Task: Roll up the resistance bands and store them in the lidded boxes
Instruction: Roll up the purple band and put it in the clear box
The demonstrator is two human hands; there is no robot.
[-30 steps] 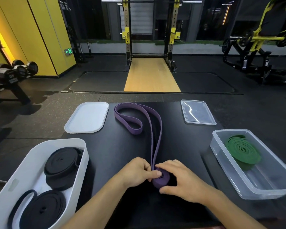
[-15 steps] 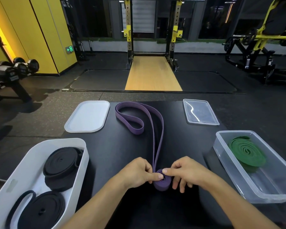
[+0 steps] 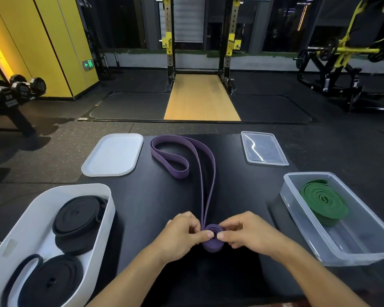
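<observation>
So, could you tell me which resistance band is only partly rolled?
The purple rubber band: its far length lies loose beyond the left hand and right hand; the green band and black bands are coils.

Bands: four. One purple band (image 3: 205, 173), one green band (image 3: 324, 202), and two black ones: far black band (image 3: 78, 218), near black band (image 3: 51, 282).
Boxes: two. One white box (image 3: 31, 218), one clear box (image 3: 353, 255).
Lids: two. One white lid (image 3: 113, 155), one clear lid (image 3: 264, 149).
Hands: two. Left hand (image 3: 180, 233), right hand (image 3: 248, 231).
Table (image 3: 164, 196): one.
</observation>
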